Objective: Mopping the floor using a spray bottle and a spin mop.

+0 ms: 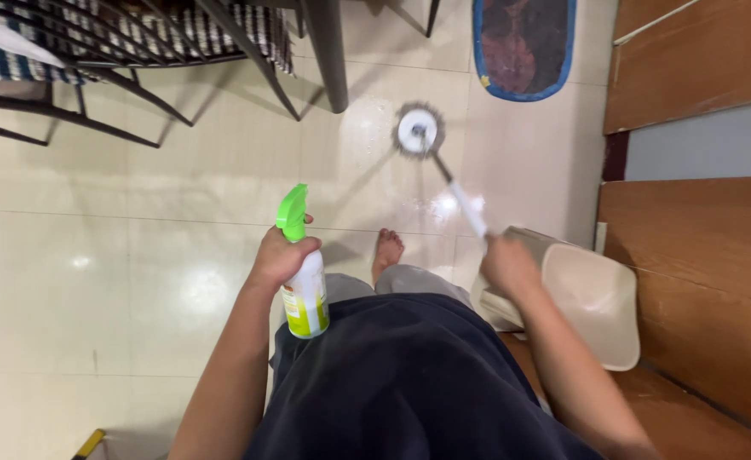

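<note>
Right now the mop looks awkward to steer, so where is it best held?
Probably on the upper end of the handle, from above, where the right hand grips it: the pole slants up from the round head on the floor toward the body.

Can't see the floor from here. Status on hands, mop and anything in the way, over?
Left hand grips spray bottle. Right hand holds mop handle; mop head on wet tile. Table leg and rug close ahead.
</note>
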